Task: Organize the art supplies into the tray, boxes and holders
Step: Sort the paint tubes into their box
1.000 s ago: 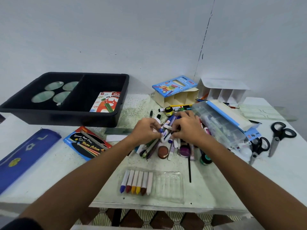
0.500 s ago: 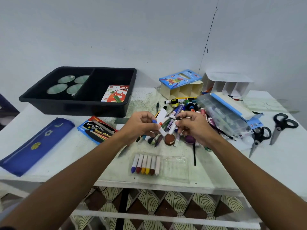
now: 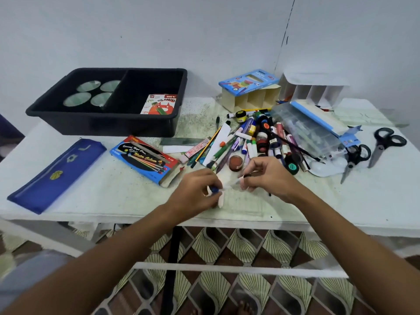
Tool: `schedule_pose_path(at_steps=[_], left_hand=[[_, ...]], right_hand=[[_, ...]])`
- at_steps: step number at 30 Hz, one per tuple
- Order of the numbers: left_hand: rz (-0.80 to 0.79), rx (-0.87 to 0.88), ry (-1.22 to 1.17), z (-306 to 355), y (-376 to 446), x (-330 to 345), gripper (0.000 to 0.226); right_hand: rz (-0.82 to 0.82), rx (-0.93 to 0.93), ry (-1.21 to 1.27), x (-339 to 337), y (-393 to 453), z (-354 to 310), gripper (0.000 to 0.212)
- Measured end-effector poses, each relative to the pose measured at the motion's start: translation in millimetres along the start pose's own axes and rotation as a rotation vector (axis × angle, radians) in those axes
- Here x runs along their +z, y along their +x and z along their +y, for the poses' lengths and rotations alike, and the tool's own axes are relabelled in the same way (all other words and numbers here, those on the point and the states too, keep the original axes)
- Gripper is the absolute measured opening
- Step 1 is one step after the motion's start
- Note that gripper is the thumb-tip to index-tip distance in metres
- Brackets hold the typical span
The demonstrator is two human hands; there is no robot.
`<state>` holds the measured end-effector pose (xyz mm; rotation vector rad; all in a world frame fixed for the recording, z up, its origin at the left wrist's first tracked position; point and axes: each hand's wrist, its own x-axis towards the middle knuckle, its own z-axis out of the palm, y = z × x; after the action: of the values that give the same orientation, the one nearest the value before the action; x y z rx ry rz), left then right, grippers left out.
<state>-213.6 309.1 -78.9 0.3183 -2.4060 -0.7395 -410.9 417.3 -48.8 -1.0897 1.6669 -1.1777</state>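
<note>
My left hand (image 3: pixel 195 193) grips a few paper-wrapped crayons (image 3: pixel 217 193) near the table's front edge; one has a blue tip. My right hand (image 3: pixel 267 177) pinches another crayon (image 3: pixel 238 181) with a dark tip, close to the left hand. Both hover over a clear plastic crayon tray (image 3: pixel 246 206), which they mostly hide. Behind them lies a pile of markers, pens and paint pots (image 3: pixel 256 137). A black two-part tray (image 3: pixel 106 126) at the back left holds an oil pastel box (image 3: pixel 159 104).
A water colour box (image 3: pixel 145 156) and a blue pouch (image 3: pixel 56 176) lie on the left. A cream holder (image 3: pixel 250 100) topped by a blue pencil box (image 3: pixel 248 81) and a white holder (image 3: pixel 313 92) stand at the back. A clear case (image 3: pixel 306 128) and scissors (image 3: pixel 384 144) lie on the right.
Both hands have come away from the pile toward the front edge, carrying crayons. They now cover the row of crayons in the clear tray. The view has tilted down.
</note>
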Motion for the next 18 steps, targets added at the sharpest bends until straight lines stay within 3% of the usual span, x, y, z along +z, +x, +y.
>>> schedule_pose_path(at_steps=[3,8,14,18], left_hand=[[-0.019,0.104,0.088,-2,-9,12,0.011],[-0.036,0.111,0.110,-3,-11,20,0.011],[-0.160,0.208,0.171,-11,-14,19,0.035],[-0.181,0.233,0.183,-14,-12,12,0.035]], right_hand=[[0.033,-0.070,-0.145,9,-4,14,0.021],[0.092,-0.193,-0.359,19,-12,26,0.028],[0.032,-0.327,-0.531,21,-22,34,0.022],[-0.029,-0.401,-0.567,20,-22,37,0.029]])
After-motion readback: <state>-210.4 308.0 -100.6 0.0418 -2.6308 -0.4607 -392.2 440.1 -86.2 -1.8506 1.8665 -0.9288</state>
